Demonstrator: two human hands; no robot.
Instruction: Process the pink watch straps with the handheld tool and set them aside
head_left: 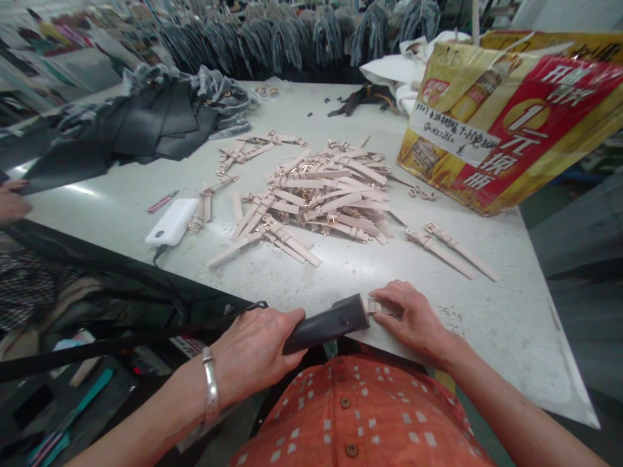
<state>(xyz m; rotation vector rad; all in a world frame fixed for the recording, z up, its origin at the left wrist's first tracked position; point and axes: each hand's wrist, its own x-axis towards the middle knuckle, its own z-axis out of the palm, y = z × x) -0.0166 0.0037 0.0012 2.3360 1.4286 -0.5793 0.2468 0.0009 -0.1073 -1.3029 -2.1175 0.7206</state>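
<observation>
My left hand is closed around the handle of a dark grey hand tool, whose head points right. My right hand presses a pale pink watch strap flat on the white table at the near edge, with the strap's end against the tool's head. A big heap of the same pink straps with gold buckles lies in the middle of the table. Two more straps lie apart to the right of the heap.
A white power bank with a cable and a pink pen lie left of the heap. Black leather pieces are stacked at far left. A yellow-red printed bag stands at right. Another person's hand shows at the left edge.
</observation>
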